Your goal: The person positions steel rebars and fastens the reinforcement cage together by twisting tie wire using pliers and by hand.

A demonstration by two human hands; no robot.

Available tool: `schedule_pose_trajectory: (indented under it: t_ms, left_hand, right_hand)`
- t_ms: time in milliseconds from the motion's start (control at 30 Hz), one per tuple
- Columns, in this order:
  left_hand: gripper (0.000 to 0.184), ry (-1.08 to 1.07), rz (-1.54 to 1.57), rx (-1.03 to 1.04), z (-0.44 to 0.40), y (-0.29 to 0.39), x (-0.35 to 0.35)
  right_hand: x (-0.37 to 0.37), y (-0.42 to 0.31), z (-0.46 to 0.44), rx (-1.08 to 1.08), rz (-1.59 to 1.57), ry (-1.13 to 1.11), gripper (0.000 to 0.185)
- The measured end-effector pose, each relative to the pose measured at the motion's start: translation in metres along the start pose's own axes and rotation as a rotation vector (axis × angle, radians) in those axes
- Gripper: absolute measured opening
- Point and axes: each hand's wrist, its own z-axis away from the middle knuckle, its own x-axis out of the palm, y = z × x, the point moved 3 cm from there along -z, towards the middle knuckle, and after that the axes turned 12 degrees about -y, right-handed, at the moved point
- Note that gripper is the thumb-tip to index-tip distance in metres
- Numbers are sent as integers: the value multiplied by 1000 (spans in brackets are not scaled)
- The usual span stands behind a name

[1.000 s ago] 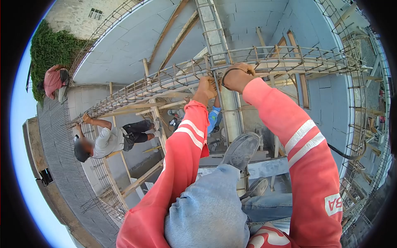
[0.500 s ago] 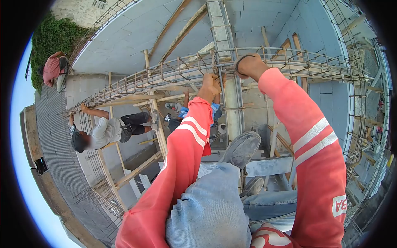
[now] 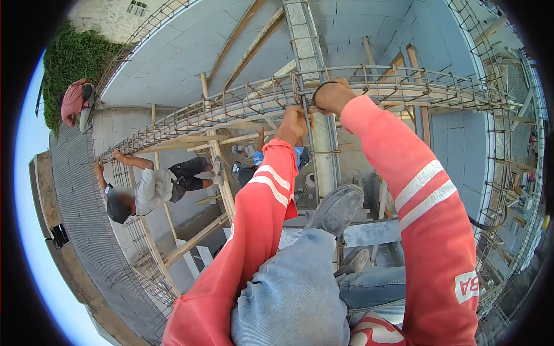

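Observation:
My left hand (image 3: 296,119) is closed beside a steel bar at the crossing of two rebar cages, just below the horizontal cage (image 3: 259,105). What its fingers pinch is hidden. My right hand (image 3: 333,96) is bent over the same crossing, to the right, with its fingers curled down. A dark curved thing (image 3: 321,86) shows along its edge; I cannot make out its kind. The second cage (image 3: 303,41) runs up and away from the crossing. Below the hands, a long grey beam (image 3: 325,167) passes toward my shoe.
A co-worker in a light shirt (image 3: 143,193) grips the left end of the cage. Another person in blue (image 3: 300,155) is below, partly behind my left arm; a third (image 3: 77,104) is at far left. Wooden props (image 3: 225,173) stand underneath, and a grey block wall (image 3: 358,34) rises behind.
My right hand has moved left and slightly down, closer to my left hand, which stays at the crossing. The light-shirted co-worker's head has lowered slightly and shifted right.

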Motion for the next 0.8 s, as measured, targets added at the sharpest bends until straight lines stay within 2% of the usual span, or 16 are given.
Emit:
schedule_pose_trajectory:
  t_ms: [67,133,200,300,333,400,433,500,533,567,600,633,667,700,767,800]
  left_hand:
    - [23,44,41,-60,-7,-1,-9]
    - [21,47,40,-43,-6,0,-5]
    - [20,52,39,-30,-6,-2,-6]
    - [22,64,-51,-54,-12,0,-12]
    - [23,91,-110,-59,-14,0,-14]
    - [24,116,-170,-62,-9,0,-5]
    - [24,200,-302,-97,5,1,10]
    - [24,291,-440,-132,22,2,17]
    - [21,389,-657,-24,27,6,16]
    - [19,484,-869,85,34,9,17]
    - [19,487,-867,82,40,8,15]
    - [19,537,-1070,324,50,16,16]
    - [22,575,-1266,576,61,22,21]
    - [22,568,-1265,582,68,25,26]
    - [36,682,-1596,847,89,43,50]
    - [36,685,-1600,832,98,48,54]
  right_hand:
    - [-5,-3,-1,49,-12,-52,16]
    - [-8,-4,-6,85,-38,-98,24]
    - [-7,-1,-18,122,-71,-247,23]
    - [6,9,-44,144,-95,-318,22]
    - [11,15,-41,143,-95,-321,22]
    - [11,25,-27,-43,-6,-144,20]
    - [4,28,-16,-42,-6,-141,20]
    - [-5,33,-4,-2,-276,-277,19]
    - [-5,34,-5,53,-410,-373,19]
    - [1,33,-6,50,-414,-375,19]
    - [16,34,-6,-17,-502,-457,17]
    - [35,35,-7,-84,-591,-541,15]
    - [68,42,-21,-142,-766,-533,11]
    - [72,47,-14,-134,-766,-528,11]
    - [74,47,-3,-214,-1172,-573,17]
    - [80,50,-16,-190,-1081,-622,18]
